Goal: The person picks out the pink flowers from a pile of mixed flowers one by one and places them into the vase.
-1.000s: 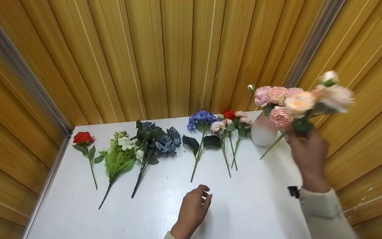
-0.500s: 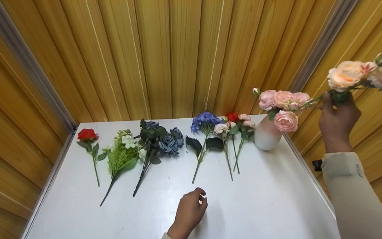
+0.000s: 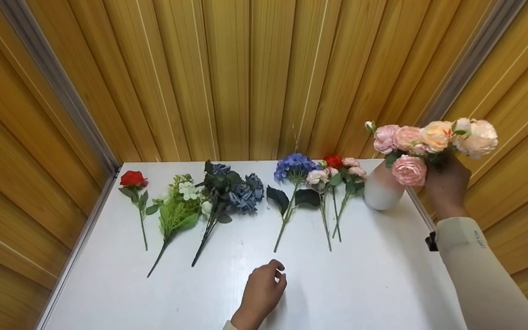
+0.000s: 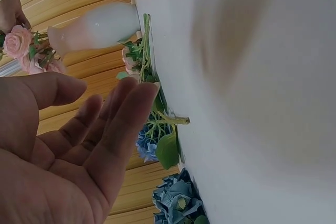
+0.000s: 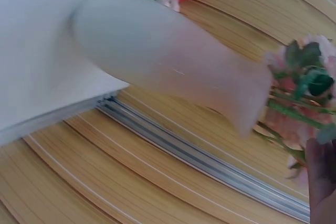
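Observation:
In the head view my right hand (image 3: 447, 188) holds a stem of peach and cream roses (image 3: 438, 136) just right of the vase's mouth. The pink-and-white vase (image 3: 382, 190) stands upright at the table's back right, and pink roses (image 3: 409, 170) spill over its rim. From the right wrist, stems cross at the vase mouth, with my thumb and fingers (image 5: 320, 177) partly cut off at the edge. Whether the peach stem's end is inside the vase, I cannot tell. My left hand (image 3: 261, 291) hovers relaxed over the near part of the table, holding nothing.
Along the white table (image 3: 337, 293) lie a red rose (image 3: 133, 178), a green spray with white blossoms (image 3: 179, 211), dusky blue flowers (image 3: 245, 195), a purple-blue hydrangea (image 3: 296, 167), and small pink and red flowers (image 3: 333, 161). Wood-look walls (image 3: 227, 82) enclose the back and sides.
My right hand swung the peach roses up to the right, clear of the vase, then brought them down and left to its mouth. The left hand stays about where it was.

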### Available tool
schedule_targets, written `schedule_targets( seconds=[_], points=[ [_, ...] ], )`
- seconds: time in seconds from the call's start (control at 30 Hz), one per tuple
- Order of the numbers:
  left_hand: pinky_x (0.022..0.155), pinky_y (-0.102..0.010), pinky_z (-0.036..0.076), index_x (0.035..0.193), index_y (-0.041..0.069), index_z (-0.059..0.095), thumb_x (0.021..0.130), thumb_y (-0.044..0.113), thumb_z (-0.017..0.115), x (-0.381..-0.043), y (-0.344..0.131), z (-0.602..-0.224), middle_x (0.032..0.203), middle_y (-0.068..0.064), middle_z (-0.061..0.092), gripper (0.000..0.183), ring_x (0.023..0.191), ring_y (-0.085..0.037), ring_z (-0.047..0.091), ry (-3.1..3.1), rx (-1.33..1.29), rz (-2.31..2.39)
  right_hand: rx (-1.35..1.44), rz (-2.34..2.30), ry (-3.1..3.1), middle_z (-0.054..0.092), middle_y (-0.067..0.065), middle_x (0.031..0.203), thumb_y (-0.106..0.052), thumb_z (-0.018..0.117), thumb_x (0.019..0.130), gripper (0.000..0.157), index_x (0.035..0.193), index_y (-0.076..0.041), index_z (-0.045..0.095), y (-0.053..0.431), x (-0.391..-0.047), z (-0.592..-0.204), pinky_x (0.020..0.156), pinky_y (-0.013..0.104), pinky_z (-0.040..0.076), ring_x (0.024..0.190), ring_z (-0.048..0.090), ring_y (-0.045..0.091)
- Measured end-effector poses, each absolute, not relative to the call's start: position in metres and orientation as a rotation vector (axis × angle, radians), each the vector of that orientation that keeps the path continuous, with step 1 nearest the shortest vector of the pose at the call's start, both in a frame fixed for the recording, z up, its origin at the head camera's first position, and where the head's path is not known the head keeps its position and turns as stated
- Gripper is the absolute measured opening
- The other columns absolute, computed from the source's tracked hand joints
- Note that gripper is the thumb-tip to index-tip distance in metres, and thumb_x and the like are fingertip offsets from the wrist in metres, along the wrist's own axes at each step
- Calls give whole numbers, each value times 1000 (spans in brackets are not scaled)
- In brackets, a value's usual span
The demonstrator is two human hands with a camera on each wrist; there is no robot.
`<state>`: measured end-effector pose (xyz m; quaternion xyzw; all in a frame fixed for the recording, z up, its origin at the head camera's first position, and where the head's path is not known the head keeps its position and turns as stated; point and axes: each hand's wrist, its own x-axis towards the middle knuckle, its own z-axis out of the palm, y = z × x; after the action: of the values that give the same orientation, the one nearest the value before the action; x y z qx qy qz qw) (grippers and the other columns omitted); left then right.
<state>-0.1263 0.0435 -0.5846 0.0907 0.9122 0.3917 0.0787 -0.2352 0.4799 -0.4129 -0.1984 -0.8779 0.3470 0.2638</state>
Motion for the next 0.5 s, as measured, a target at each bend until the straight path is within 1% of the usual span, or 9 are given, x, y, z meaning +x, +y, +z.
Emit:
schedule_targets(
  seconds=[0.07, 0.1, 0.13, 0.17, 0.2, 0.27, 0.37, 0.43, 0.5],
  points=[
    [63, -23, 58, 113, 8, 80, 101, 9, 80, -126, 45, -586, 92, -2, 83, 12, 69, -2, 68, 2733, 275, 1168, -518, 897, -2399, 80, 23, 140, -33, 67, 115, 45, 149, -5, 74, 485, -237, -425, 100, 26, 67, 116, 77, 35],
    [63, -23, 58, 113, 8, 80, 101, 8, 80, -126, 46, -586, 92, -2, 83, 12, 69, -2, 68, 2734, 278, 1167, -509, 862, -2406, 82, 25, 133, -29, 66, 114, 40, 142, -3, 77, 487, -239, -431, 88, 19, 63, 107, 75, 35],
    [63, -23, 58, 113, 8, 80, 101, 8, 79, -126, 47, -586, 92, -2, 84, 11, 69, -2, 68, 2736, 284, 1169, -494, 823, -2410, 82, 29, 126, -24, 66, 113, 36, 136, 1, 79, 488, -240, -439, 79, 18, 56, 101, 73, 38],
    [64, -22, 58, 113, 9, 80, 102, 8, 79, -126, 48, -586, 93, -2, 84, 11, 70, -2, 68, 2735, 290, 1168, -486, 811, -2406, 81, 31, 122, -20, 65, 113, 35, 134, 4, 78, 489, -240, -447, 74, 19, 49, 97, 69, 40],
    [64, -21, 58, 112, 9, 80, 102, 8, 78, -127, 50, -586, 93, -1, 84, 10, 70, -1, 68, 2737, 301, 1167, -489, 802, -2400, 80, 34, 120, -19, 65, 113, 34, 132, 6, 77, 489, -238, -456, 71, 19, 43, 96, 69, 42],
    [64, -21, 57, 111, 10, 80, 103, 8, 78, -129, 54, -585, 93, 0, 83, 9, 71, -1, 67, 2745, 340, 1155, -515, 819, -2397, 78, 33, 126, -17, 65, 112, 34, 136, 6, 74, 486, -231, -476, 71, 16, 42, 98, 69, 41],
    [65, -22, 58, 110, 10, 81, 103, 10, 79, -141, 69, -586, 92, 0, 83, 8, 74, -5, 70, 2773, 432, 1106, -554, 948, -2399, 73, 27, 141, -15, 69, 110, 43, 149, 2, 66, 471, -211, -511, 69, 10, 44, 99, 67, 23],
    [67, -26, 61, 110, 9, 82, 103, 15, 80, -157, 85, -589, 92, -1, 83, 9, 76, -10, 73, 2802, 482, 1055, -561, 1023, -2428, 71, 23, 144, -12, 68, 109, 44, 151, 0, 65, 454, -197, -535, 68, 10, 47, 100, 63, 14],
    [69, -31, 64, 110, 8, 83, 104, 23, 82, -177, 105, -594, 92, -4, 84, 16, 80, -16, 78, 2836, 510, 1002, -548, 1098, -2475, 71, 22, 144, -10, 68, 108, 44, 151, 0, 64, 435, -185, -557, 69, 11, 51, 100, 63, 10]
  ],
)
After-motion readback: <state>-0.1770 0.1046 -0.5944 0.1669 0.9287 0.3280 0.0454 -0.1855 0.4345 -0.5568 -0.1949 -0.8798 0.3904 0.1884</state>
